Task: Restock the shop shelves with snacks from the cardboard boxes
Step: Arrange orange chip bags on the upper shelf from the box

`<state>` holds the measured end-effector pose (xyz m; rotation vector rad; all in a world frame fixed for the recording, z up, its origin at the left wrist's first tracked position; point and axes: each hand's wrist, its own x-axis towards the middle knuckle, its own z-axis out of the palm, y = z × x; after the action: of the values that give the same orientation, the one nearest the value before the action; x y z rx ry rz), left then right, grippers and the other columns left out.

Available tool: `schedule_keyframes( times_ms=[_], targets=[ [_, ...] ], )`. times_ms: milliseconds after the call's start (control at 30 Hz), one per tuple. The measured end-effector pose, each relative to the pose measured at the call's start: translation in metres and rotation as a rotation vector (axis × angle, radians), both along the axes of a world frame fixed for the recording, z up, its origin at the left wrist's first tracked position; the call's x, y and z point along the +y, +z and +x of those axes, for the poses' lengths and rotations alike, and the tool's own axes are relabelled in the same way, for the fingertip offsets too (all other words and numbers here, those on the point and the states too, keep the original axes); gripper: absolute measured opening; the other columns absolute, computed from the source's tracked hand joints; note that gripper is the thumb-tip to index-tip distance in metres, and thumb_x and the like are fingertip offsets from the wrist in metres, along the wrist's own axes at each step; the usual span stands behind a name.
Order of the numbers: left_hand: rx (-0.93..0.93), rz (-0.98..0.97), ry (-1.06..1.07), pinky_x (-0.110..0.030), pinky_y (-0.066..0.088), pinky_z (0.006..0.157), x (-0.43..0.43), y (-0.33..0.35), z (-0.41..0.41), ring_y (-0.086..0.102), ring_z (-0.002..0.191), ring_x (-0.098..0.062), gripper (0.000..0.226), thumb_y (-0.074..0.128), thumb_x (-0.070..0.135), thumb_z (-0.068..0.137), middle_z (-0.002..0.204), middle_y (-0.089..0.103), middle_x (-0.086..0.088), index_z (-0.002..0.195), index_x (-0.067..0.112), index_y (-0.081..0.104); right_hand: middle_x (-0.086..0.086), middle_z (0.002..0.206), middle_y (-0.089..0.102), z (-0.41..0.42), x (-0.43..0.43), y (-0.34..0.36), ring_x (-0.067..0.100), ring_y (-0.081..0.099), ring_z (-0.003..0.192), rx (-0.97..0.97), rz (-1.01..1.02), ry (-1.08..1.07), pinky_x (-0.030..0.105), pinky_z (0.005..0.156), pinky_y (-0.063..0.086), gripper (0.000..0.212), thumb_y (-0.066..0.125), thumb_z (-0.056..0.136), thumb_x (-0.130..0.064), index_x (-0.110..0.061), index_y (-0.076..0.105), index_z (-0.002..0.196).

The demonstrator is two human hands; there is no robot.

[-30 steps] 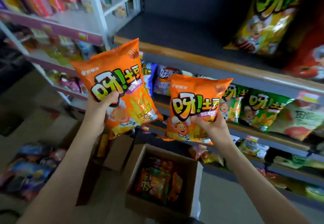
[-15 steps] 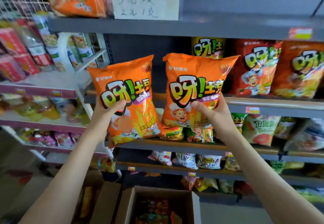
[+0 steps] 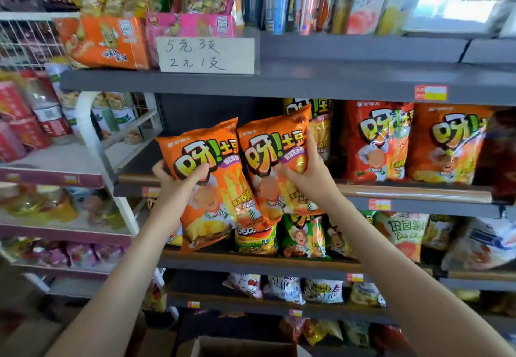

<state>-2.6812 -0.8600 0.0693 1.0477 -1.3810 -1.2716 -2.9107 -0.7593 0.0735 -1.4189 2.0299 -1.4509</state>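
Fingers of the left hand [image 3: 178, 182] clamp the left bag [image 3: 215, 206], the right hand [image 3: 310, 174] the right bag [image 3: 268, 158]. Best to lift both over the shelf [image 3: 413, 191] edge and stand them upright at its left end.

Even, soft light fills the shop, a washed-out bright patch [image 3: 452, 12] glaring at upper right, while the wide lens bows the grey shelf [image 3: 335, 83] and smears the frame's edges.

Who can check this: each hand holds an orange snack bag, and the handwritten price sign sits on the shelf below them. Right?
Wrong place: the head view shows the price sign on the shelf above them. The left hand and right hand do each hold an orange snack bag.
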Motion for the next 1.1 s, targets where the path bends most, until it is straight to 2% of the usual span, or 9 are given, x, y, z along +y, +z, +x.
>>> schedule_keyframes(
  times_ms=[133,200,267,367,467,600,800,900,1100],
  targets=[
    [0.045,0.041,0.048,-0.030,0.045,0.073,0.004,0.006,-0.008,0.045,0.085,-0.003,0.058,0.064,0.030,0.090,0.090,0.036,0.014,0.131,0.022,0.024,-0.008,0.124,0.062,-0.015,-0.006,0.008,0.005,0.063,0.087,-0.020,-0.014,0.061,0.019,0.071,0.051,0.101,0.070,0.084,-0.042,-0.047,-0.007,0.150],
    [0.024,0.028,0.065,-0.031,0.046,0.072,-0.002,0.006,-0.008,0.052,0.094,-0.009,0.062,0.068,0.033,0.087,0.094,0.042,0.015,0.131,0.022,0.025,-0.009,0.117,0.063,-0.020,-0.010,0.015,0.000,0.055,0.063,-0.018,-0.053,0.073,0.017,0.058,0.046,0.099,0.069,0.087,-0.038,-0.047,-0.006,0.150],
    [0.010,0.035,0.069,-0.029,0.048,0.066,-0.006,0.008,-0.009,0.055,0.092,-0.011,0.065,0.070,0.035,0.084,0.096,0.046,0.013,0.130,0.024,0.026,-0.004,0.131,0.057,-0.026,-0.014,0.023,0.005,0.047,0.049,-0.027,-0.094,0.051,0.018,0.048,0.044,0.096,0.067,0.089,-0.036,-0.047,-0.007,0.150],
    [0.028,0.026,0.066,-0.022,0.043,0.062,-0.005,0.011,-0.012,0.048,0.081,-0.002,0.060,0.069,0.034,0.086,0.093,0.046,0.013,0.128,0.025,0.027,0.000,0.151,0.039,-0.037,-0.020,0.031,0.017,0.063,0.073,-0.101,-0.142,-0.022,0.020,0.059,0.052,0.092,0.064,0.091,-0.036,-0.044,-0.005,0.151],
    [0.041,0.027,0.015,-0.018,0.038,0.061,-0.002,0.015,-0.018,0.049,0.081,-0.003,0.057,0.068,0.032,0.087,0.092,0.047,0.013,0.123,0.028,0.025,-0.004,0.160,0.021,-0.052,-0.027,0.033,0.007,0.051,0.111,-0.179,-0.196,-0.092,0.008,0.071,0.046,0.088,0.062,0.093,-0.036,-0.039,-0.002,0.153],
    [0.039,0.033,-0.058,-0.025,0.052,0.060,-0.001,0.018,-0.028,0.060,0.083,-0.007,0.064,0.072,0.032,0.083,0.100,0.053,0.009,0.126,0.030,0.024,-0.001,0.160,0.022,-0.070,-0.038,0.031,0.022,0.027,0.144,-0.169,-0.238,-0.156,0.035,0.111,0.031,0.090,0.064,0.091,-0.041,-0.035,0.000,0.154],
    [0.051,0.010,-0.157,-0.023,0.049,0.069,0.004,0.021,-0.050,0.059,0.094,-0.004,0.072,0.075,0.027,0.082,0.108,0.052,0.012,0.131,0.030,0.022,-0.019,0.144,0.026,-0.076,-0.044,0.018,0.000,0.025,0.133,-0.019,-0.329,-0.131,0.031,0.114,0.026,0.087,0.063,0.092,-0.030,-0.026,0.003,0.155],
    [0.064,-0.024,-0.172,-0.017,0.049,0.066,0.004,0.021,-0.056,0.059,0.092,0.000,0.064,0.073,0.023,0.084,0.107,0.052,0.013,0.124,0.031,0.024,-0.015,0.140,0.025,-0.080,-0.039,0.004,-0.004,0.027,0.129,0.019,-0.297,-0.115,0.026,0.109,0.026,0.090,0.065,0.092,-0.027,-0.028,0.001,0.155],
    [0.133,-0.030,-0.116,-0.014,0.052,0.060,-0.005,0.019,-0.054,0.061,0.092,0.000,0.063,0.072,0.022,0.084,0.110,0.055,0.011,0.126,0.031,0.025,0.001,0.161,0.003,-0.090,-0.028,-0.011,0.006,0.007,0.146,0.001,-0.318,-0.125,0.032,0.121,0.012,0.095,0.067,0.090,-0.025,-0.017,-0.004,0.153]
  ],
)
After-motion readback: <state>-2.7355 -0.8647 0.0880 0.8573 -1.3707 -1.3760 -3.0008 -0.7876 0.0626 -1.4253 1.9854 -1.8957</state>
